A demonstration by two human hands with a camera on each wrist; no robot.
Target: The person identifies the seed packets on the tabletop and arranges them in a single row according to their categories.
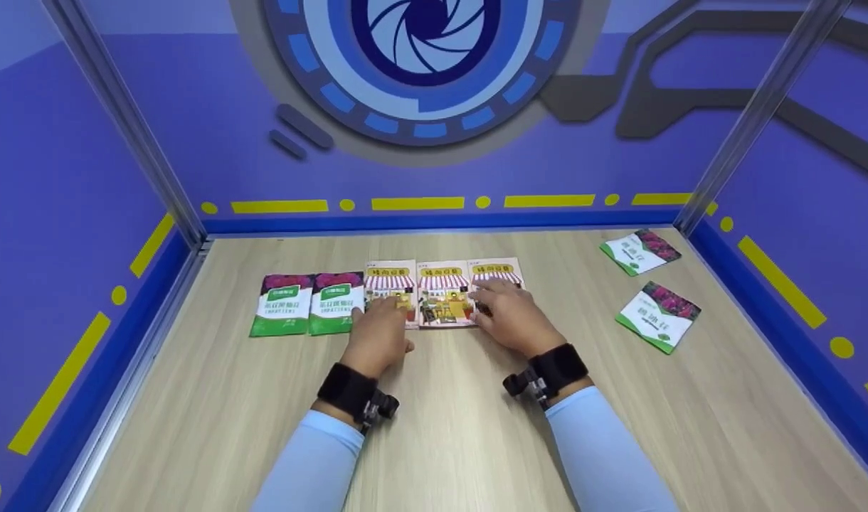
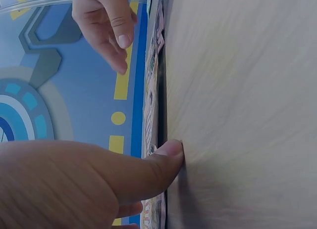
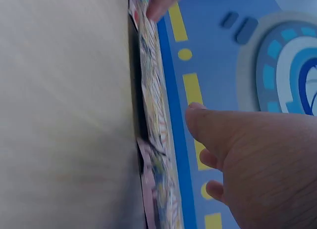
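Observation:
Three pink seed packets (image 1: 442, 299) with a striped awning picture lie side by side in a row. My left hand (image 1: 378, 336) rests over the left one, its fingertips on the packet and its thumb (image 2: 166, 157) down at the near edge. Over the right pink packet (image 1: 496, 270), my right hand (image 1: 516, 316) hovers with relaxed fingers and partly hides it. In the right wrist view that hand's thumb (image 3: 203, 122) stands apart from the packets. Two green-and-white flower seed packets (image 1: 336, 306) continue the row on the left, close to the left hand.
Two more white-and-green flower packets lie apart at the right, one at the back (image 1: 637, 254) and one nearer (image 1: 654, 321), both turned at an angle. The wooden table (image 1: 448, 441) is bounded by blue-purple panels (image 1: 192, 142) at the back and sides.

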